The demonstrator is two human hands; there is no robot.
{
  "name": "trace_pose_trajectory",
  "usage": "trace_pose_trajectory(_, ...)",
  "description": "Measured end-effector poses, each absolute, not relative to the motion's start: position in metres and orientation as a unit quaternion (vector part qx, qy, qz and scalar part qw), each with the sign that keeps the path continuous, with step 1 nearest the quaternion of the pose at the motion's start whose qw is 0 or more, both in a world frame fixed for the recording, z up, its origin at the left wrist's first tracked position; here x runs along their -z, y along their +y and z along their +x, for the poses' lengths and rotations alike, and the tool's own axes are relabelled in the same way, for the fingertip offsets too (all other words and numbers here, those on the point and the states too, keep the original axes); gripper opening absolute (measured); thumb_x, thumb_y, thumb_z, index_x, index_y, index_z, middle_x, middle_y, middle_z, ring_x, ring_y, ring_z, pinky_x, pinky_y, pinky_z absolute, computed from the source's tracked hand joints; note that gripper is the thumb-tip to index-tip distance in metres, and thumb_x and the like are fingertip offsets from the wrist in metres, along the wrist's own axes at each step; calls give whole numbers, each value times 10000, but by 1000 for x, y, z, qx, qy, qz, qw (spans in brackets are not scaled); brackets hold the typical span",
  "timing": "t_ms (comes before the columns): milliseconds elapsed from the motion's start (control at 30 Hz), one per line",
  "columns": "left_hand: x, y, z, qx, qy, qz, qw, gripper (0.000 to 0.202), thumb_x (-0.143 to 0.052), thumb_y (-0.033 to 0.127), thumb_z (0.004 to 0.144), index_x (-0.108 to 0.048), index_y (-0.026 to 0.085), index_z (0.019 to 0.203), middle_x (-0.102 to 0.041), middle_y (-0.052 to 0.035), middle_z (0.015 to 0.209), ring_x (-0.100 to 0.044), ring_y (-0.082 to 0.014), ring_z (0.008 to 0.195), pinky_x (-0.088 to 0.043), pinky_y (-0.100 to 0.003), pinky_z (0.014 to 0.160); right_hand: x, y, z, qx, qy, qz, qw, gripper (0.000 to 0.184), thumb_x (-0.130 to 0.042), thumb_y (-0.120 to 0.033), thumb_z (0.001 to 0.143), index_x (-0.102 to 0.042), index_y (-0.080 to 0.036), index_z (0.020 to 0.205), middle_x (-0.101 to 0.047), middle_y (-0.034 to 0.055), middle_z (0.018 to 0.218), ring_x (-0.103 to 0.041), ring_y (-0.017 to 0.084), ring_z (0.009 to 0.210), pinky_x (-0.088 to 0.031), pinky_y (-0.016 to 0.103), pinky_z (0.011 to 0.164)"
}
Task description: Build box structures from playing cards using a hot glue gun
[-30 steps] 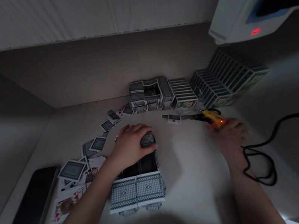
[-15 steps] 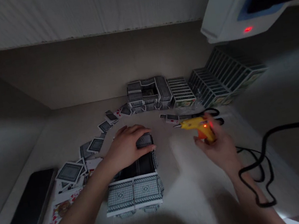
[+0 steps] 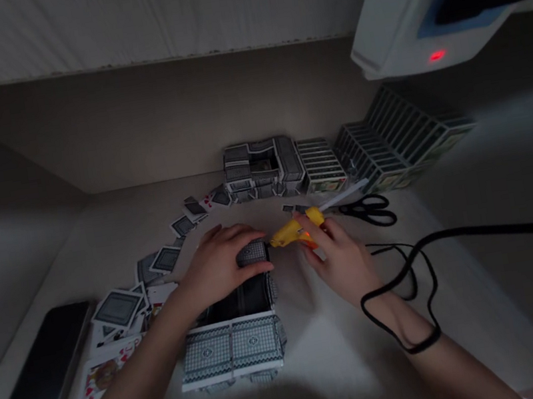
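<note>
My left hand (image 3: pixel 220 259) grips the far end of a box-like structure made of playing cards (image 3: pixel 229 348), thumb on the near side and fingers on the far side of a card-covered block. The structure has a dark hollow in its middle and patterned card backs along its near end. In my right hand (image 3: pixel 344 261) is a yellow glue gun (image 3: pixel 296 228), its nozzle pointing left at the block's right edge, close to my left fingertips. A whitish glue stick (image 3: pixel 345 194) juts from the gun's back. Whether the nozzle touches the card, I cannot tell.
Loose playing cards (image 3: pixel 118 308) trail along the left, beside a black phone (image 3: pixel 41 373). At the back stand another card structure (image 3: pixel 263 167) and stacked card boxes (image 3: pixel 374 148). Black scissors (image 3: pixel 374 209) lie right of the gun. A black cord (image 3: pixel 479 232) loops over my right wrist.
My right hand has brought the glue gun left, up to the card block, and its glue stick now shows. The cord shifted along with it. My left hand keeps its grip.
</note>
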State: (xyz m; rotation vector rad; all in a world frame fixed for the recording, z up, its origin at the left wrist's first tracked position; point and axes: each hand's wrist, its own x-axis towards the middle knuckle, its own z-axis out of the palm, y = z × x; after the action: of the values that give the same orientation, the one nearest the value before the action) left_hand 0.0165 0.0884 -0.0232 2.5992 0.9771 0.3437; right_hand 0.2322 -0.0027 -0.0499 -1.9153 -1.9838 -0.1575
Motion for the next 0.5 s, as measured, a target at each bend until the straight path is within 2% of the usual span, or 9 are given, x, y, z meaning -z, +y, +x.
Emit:
trace_pose_trajectory(267, 22, 88, 17, -112, 351, 914, 168, 526, -588, 617, 765, -588, 271, 1162, -632, -35, 1201, -571, -242, 1112, -362, -471, 1029, 37, -1, 230, 103, -751, -634, 154, 574, -431, -115, 874, -385, -296, 1416, -581, 98, 963, -580, 239, 846, -536, 352, 683)
trace_pose_trajectory(500, 22, 88, 17, -110, 352, 915, 165, 524, -581, 617, 771, -587, 261, 1156, -635, -40, 1197, -570, -243, 1114, -360, -467, 1029, 32, 0, 230, 136, -765, -613, 142, 609, -406, -60, 861, -394, -303, 1418, -606, 97, 957, -569, 250, 831, -535, 377, 689)
